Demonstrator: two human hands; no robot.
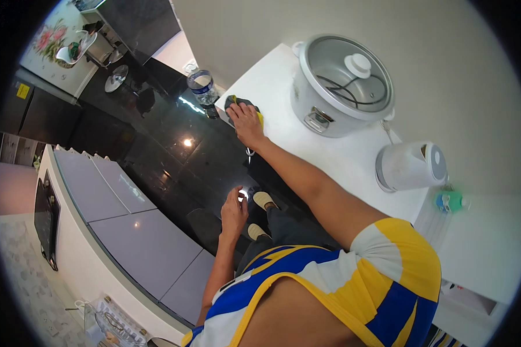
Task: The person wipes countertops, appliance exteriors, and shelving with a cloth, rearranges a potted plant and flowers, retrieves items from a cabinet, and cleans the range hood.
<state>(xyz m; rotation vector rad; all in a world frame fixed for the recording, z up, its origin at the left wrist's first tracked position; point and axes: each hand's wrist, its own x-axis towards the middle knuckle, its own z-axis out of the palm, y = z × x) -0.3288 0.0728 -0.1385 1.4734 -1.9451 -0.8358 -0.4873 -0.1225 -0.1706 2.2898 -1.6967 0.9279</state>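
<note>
My right hand [246, 126] presses a dark grey and yellow cloth [231, 102] onto the near left corner of a white countertop [269, 78], and its fingers cover much of the cloth. Over the dark floor, apart from any surface, hangs my left hand [233, 212], with loosely bent fingers and nothing seen in it. A white rice cooker [330, 108] stands on the countertop beyond my right forearm. Through its glass lid [330, 65] a dark power cord shows coiled inside. To the right of the cooker is a white electric kettle [408, 167].
A large clear plastic bottle [202, 89] stands on the glossy black tile floor [173, 143] by the countertop corner. A green bottle [449, 201] is beyond the kettle. At left runs a counter with pale cabinet doors [143, 251]. Metal-handled scissors [249, 152] hang near my right wrist.
</note>
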